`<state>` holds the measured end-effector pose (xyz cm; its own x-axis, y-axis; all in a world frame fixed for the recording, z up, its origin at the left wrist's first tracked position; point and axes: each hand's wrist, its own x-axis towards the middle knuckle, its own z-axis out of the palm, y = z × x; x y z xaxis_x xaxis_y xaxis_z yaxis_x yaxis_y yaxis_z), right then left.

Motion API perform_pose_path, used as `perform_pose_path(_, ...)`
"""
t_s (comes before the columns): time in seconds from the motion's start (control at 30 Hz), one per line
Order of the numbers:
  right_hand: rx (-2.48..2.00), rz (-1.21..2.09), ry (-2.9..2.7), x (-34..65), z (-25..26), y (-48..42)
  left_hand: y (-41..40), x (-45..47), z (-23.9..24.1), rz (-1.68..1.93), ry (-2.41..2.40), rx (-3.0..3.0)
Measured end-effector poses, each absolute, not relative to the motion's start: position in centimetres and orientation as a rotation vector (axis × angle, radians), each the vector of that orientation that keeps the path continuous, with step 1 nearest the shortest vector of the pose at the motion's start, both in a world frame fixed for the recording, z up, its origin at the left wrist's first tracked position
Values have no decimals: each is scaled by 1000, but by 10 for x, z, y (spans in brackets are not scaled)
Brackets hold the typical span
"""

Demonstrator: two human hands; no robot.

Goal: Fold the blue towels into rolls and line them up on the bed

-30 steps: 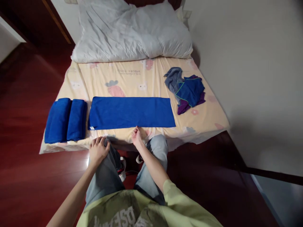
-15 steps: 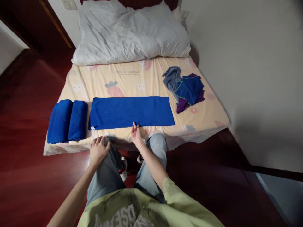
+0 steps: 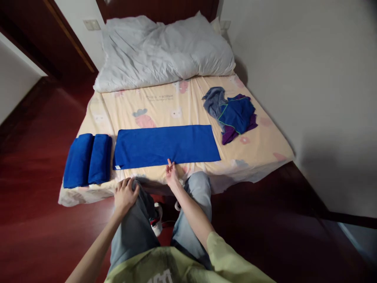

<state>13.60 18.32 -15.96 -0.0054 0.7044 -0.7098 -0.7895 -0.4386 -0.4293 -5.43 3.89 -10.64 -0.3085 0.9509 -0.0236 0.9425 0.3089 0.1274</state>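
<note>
A long blue towel (image 3: 166, 145) lies folded flat across the bed's near side. My right hand (image 3: 171, 174) reaches to its near edge, fingers stretched out and holding nothing; a fingertip touches the hem. On my left knee rests my left hand (image 3: 125, 194), fingers curled loosely over the grey trouser cloth. Two folded blue towels (image 3: 87, 159) sit side by side to the left of the long one.
The bed (image 3: 265, 145) has a yellow cartoon sheet and a white pillow (image 3: 165, 49) at its head. A heap of grey, blue and purple cloths (image 3: 232, 114) lies at the right. A wall stands close on the right; dark wooden floor surrounds the bed.
My right hand's fingers have opened and stretched forward to the towel's near edge. The view has shifted slightly. My left hand has stayed on the knee.
</note>
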Motion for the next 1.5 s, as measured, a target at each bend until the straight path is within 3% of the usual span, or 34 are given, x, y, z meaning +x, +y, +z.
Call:
perform_pose_path(0.2,-1116,1638,292,129,-158,185,97,-64,-101,329,2230,2093)
perform_pose_path(0.43,-1190,1597,331,126,-161,189,323,-25,-69,160,1982,2158)
perform_pose_path(0.63,-1166,1605,336,127,-161,187,456,19,-86,-53,1961,1748)
perform_pose_path(1.07,-1157,1633,412,130,-149,190,482,32,-101,-52,1822,1223)
perform_pose_path(1.5,-1078,1666,380,129,-146,189,495,26,-100,-77,1721,1174)
